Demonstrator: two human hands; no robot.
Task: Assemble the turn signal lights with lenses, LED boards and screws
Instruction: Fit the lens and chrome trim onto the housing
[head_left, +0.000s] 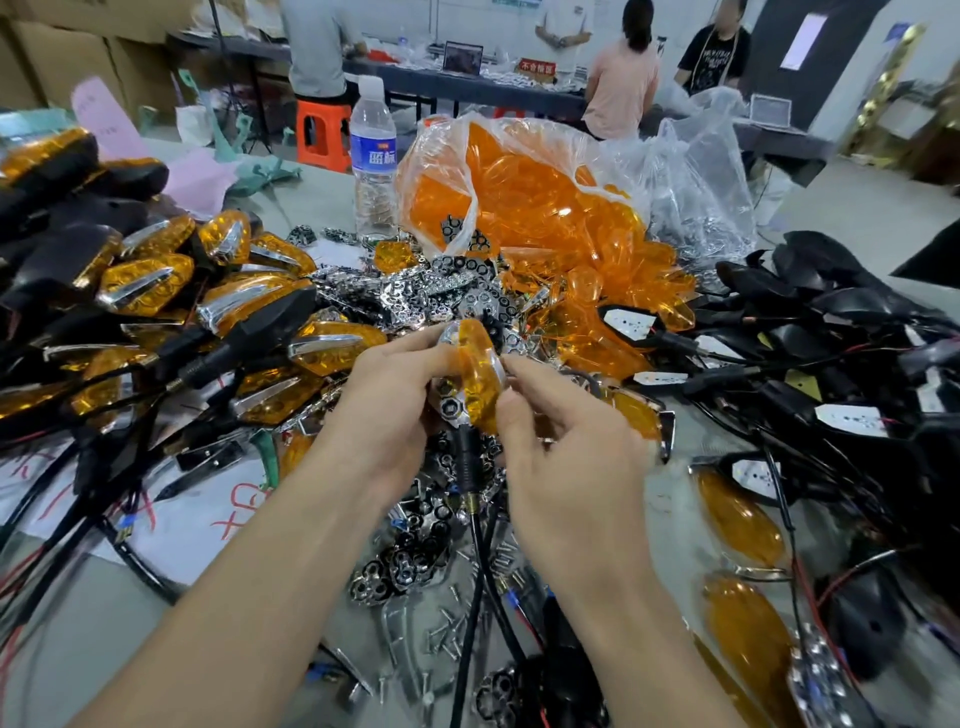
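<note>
- A turn signal light (475, 379) with an orange lens is held up at the centre of the frame, above the cluttered table (291, 613).
- The left hand (395, 400) is closed around the light's left side, its fingers curled over the chrome reflector part.
- The right hand (561, 441) is pinched against the lens's right edge between thumb and forefinger; the remaining fingers are loosely curled.
- A black stem with a cable (470, 499) is seen hanging from the light's lower end, between the two wrists.
- Finished lights (156, 280) with orange lenses and chrome trim are piled at the left of the frame.
- A clear plastic bag of loose orange lenses (535, 208) is placed at upper centre, open towards the hands.
- Chrome honeycomb reflectors (457, 291) are heaped just beyond the hands, and more lie beneath them.
- Black housings (831, 322) with white LED boards and wires are piled at the right.
- Small screws (447, 623) are scattered on the table at lower centre.
- A water bottle (373, 156) is stood upright, left of the bag.
- Several people are seen at another table in the background, top of the frame.
</note>
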